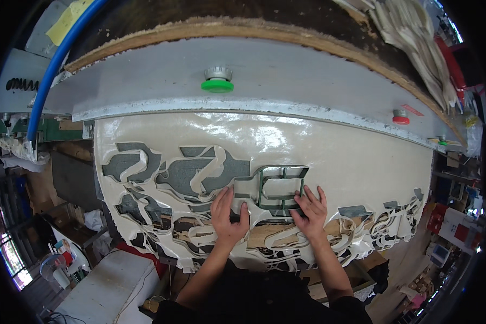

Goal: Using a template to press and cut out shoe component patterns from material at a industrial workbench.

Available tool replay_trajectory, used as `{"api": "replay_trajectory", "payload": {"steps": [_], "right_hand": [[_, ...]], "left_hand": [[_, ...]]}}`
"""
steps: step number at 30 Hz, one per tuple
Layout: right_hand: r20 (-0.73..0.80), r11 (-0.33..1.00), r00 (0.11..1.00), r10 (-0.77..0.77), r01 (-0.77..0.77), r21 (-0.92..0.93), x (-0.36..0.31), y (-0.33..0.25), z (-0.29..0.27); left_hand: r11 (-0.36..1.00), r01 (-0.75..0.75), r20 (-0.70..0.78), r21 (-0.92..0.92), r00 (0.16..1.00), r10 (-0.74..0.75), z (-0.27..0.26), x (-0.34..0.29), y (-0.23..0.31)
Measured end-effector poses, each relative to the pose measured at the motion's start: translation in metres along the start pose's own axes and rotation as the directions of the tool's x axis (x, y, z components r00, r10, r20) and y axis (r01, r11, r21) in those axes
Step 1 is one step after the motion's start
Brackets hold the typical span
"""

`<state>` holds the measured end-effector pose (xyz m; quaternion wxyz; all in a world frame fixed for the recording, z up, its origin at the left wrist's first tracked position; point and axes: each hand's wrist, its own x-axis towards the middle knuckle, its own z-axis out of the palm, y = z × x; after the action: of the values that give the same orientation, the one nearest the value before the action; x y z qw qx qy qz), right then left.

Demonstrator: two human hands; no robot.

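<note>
A cutting die (261, 186) with green metal walls and cross bars lies on a glossy cream sheet (356, 156), right of several cut-out shapes. My right hand (311, 211) is at the die's near right corner, fingers stretched and spread, the fingertips touching or very close to its wall. Left of the die, my left hand (228, 220) lies palm down on the sheet with its fingers extended and thumb apart. Nothing shows in that hand. Grey surface (186, 175) shows through the cut openings, and curled cream strips (208, 173) stand in them.
A grey machine beam (162, 70) spans the far side, bearing a green button (217, 85) and a red button (400, 116). Tangled offcuts (362, 235) hang along the near edge. A blue hose (51, 73) runs at far left; a white fabric bundle (413, 40) lies on top right.
</note>
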<state>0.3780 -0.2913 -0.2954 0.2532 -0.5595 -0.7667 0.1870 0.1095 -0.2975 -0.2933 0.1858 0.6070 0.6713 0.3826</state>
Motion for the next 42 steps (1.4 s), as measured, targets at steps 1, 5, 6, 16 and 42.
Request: {"api": "replay_trajectory", "payload": {"steps": [1, 5, 6, 16, 42], "right_hand": [[0.008, 1.0, 1.0, 0.003, -0.003, 0.007, 0.0, -0.001, 0.0], [-0.013, 1.0, 1.0, 0.002, -0.002, 0.003, -0.003, -0.004, 0.0], [-0.018, 1.0, 1.0, -0.003, 0.003, -0.002, -0.003, -0.004, -0.002], [-0.311, 0.988, 0.94, 0.141, -0.116, 0.098, -0.039, -0.077, -0.039], [-0.067, 0.995, 0.993, -0.094, 0.091, -0.04, -0.18, -0.119, -0.006]], "left_hand": [[1.0, -0.006, -0.008, -0.005, 1.0, 0.006, 0.0, -0.001, -0.001], [1.0, -0.014, -0.008, -0.006, 1.0, 0.014, -0.001, -0.003, 0.0], [1.0, -0.007, -0.003, -0.011, 1.0, 0.007, -0.001, -0.004, 0.001], [0.982, -0.021, -0.09, -0.187, 0.996, 0.004, -0.044, 0.004, 0.014], [0.945, -0.199, 0.275, -0.258, 0.923, 0.27, -0.102, -0.084, 0.028]]}}
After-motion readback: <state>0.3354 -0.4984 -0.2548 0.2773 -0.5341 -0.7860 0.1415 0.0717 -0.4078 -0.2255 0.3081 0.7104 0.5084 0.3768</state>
